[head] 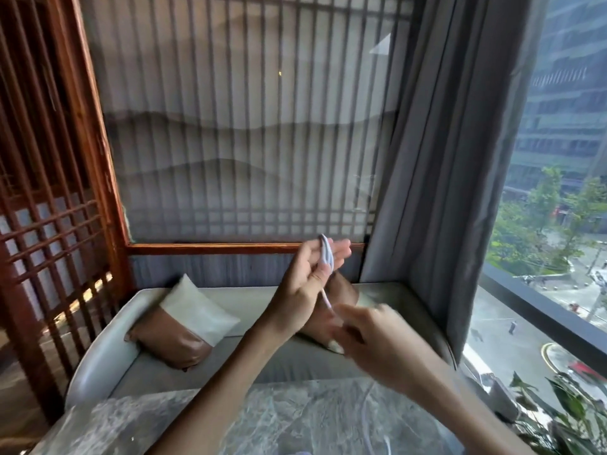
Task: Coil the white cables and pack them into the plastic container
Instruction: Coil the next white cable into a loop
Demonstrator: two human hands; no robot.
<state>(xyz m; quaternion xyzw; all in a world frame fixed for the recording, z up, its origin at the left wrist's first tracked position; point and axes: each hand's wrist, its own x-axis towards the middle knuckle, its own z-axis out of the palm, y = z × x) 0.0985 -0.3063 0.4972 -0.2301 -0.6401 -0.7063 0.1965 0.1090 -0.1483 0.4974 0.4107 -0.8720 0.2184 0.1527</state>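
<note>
Left hand [305,284] is pinching a part-wound cable [325,254] coil; right hand [371,336], blurred, is gripping its tail. Coiling unfinished; container not visible; packing pending.

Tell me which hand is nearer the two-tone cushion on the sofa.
Left. The left hand hangs just right of and above the two-tone cushion; the right hand is farther right, beyond it.

Both your hands are raised in front of you, forearms bare.
Your left hand [308,274] is up, palm turned toward you, fingers loosely spread and thumb pressed in, pinching cable [326,252] loops. Your right hand [371,336] sits lower and nearer, blurred, fingers curled around the trailing strand; its grip cannot be made out clearly.
</note>
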